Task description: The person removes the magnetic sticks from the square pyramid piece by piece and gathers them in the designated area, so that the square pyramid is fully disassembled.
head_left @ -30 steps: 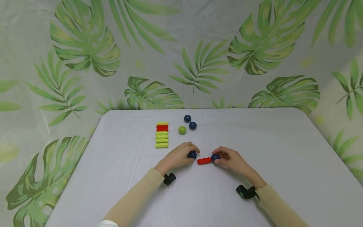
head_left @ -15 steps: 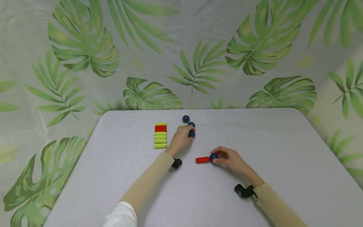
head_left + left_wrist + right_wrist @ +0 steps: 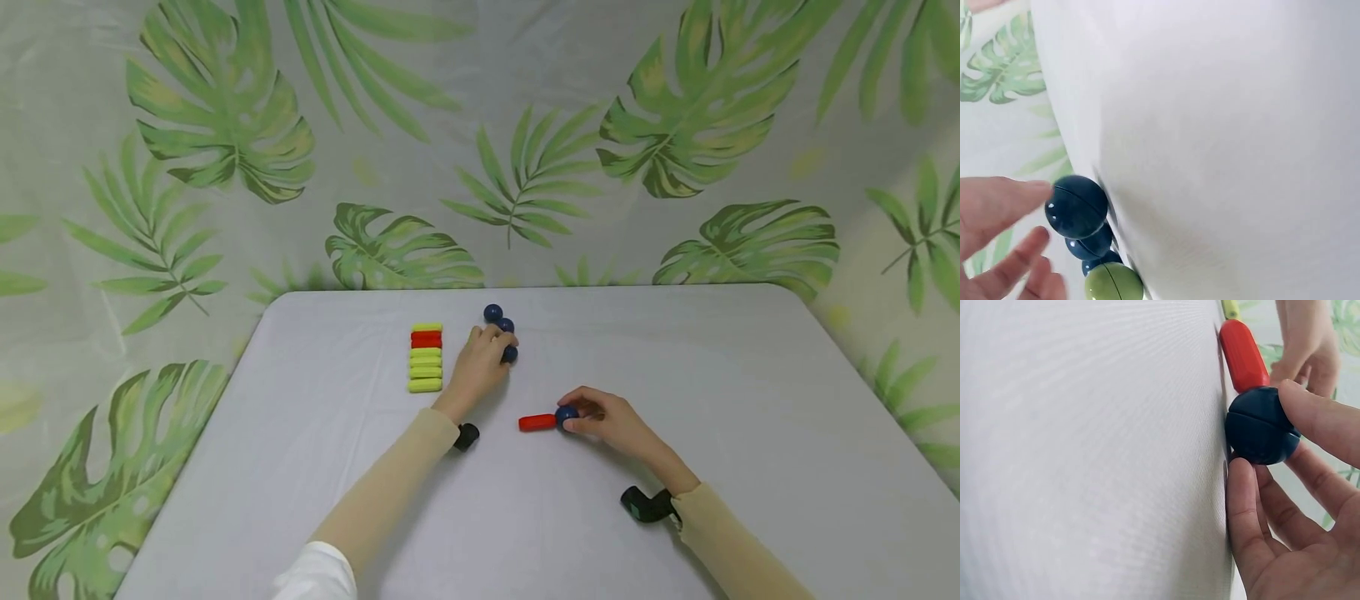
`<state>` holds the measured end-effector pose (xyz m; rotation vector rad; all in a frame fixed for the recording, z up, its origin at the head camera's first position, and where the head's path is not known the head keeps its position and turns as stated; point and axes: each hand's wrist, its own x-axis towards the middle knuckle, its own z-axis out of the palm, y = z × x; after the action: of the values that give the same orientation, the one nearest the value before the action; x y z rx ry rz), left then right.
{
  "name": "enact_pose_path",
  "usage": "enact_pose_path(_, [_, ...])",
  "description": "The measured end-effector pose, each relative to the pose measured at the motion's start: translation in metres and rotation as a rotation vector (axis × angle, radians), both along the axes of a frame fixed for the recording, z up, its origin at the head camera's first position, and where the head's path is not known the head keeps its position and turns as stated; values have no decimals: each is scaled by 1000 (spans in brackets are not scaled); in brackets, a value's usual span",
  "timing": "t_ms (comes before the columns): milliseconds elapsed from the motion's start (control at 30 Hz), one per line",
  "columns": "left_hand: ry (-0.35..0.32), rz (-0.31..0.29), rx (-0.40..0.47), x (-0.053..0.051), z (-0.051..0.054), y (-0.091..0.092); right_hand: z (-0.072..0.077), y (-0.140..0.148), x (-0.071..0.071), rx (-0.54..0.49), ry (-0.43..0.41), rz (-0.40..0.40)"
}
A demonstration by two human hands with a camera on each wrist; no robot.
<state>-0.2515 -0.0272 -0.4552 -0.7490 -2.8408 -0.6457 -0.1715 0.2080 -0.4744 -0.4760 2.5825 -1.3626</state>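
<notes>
My right hand (image 3: 611,421) pinches a dark blue ball (image 3: 1260,425) between thumb and fingers on the table. That ball touches one end of a red faceted stick (image 3: 537,422). Farther back, my left hand (image 3: 480,362) is beside another dark blue ball (image 3: 1077,206). Its thumb tip meets or nearly meets this ball, while the other fingers are spread apart from it. Behind that ball are two more blue balls (image 3: 492,313) and a green ball (image 3: 1113,284); the left hand hides the green one in the head view.
Left of the balls, several yellow-green sticks (image 3: 425,373) and two red sticks (image 3: 426,339) lie in a column. A white cloth covers the table (image 3: 675,350). A leaf-patterned curtain (image 3: 525,167) hangs behind its back edge.
My left hand has carried a blue ball away from near the red stick, back to the other balls, and its fingers have loosened. The right hand keeps its place on its ball.
</notes>
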Motion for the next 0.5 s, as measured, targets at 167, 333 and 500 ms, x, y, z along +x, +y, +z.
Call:
enact_pose_path(167, [-301, -265, 112, 21, 5, -3, 1, 0, 0, 4, -6, -9])
enact_pose_path(333, [-453, -439, 97, 40, 1, 2, 0, 1, -1, 6, -10, -32])
enact_pose_path(500, [-329, -390, 46, 50, 0, 6, 1, -2, -1, -23, -28, -30])
